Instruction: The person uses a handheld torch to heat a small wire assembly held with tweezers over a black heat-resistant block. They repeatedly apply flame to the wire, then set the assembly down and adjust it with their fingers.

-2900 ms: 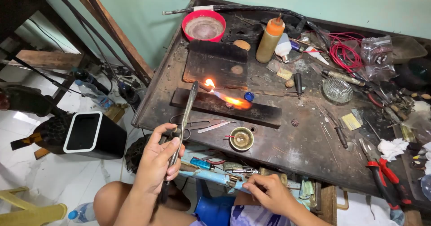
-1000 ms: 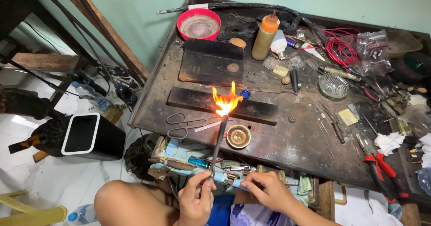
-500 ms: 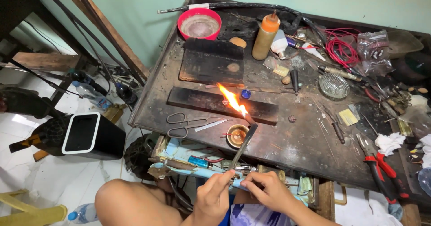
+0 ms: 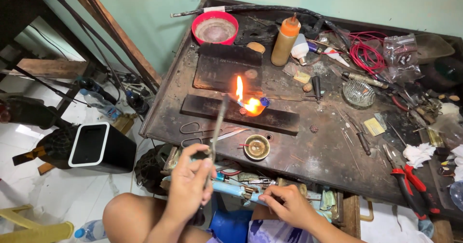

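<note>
Landmark: the dark wooden block [image 4: 270, 119] lying crosswise on the counter [image 4: 328, 156].

Far left of the block, on the floor: a black box with a white rim [image 4: 99, 148].

Left hand [image 4: 189, 186], near side of the block and below its left end: grip closed around the lower end of a torch [image 4: 215, 132]. The torch's long axis runs from the hand up and slightly right, away from the body; its tip meets the block's left half. The flame [image 4: 243, 100] burns on the block, over a small bead-like piece [image 4: 242, 111]. The left hand is the nearer one to the flame.

Scissors [image 4: 202, 128] lie just left of the torch.

A small brass dish [image 4: 256, 147] sits just in front of the block's middle.

Right hand [image 4: 288, 206], well in front of the block at the counter edge: fingers curled onto a pale blue tube [image 4: 231, 189]; how firm that grip is, I cannot tell.

Red-handled pliers [image 4: 410, 182] lie far right.
</note>
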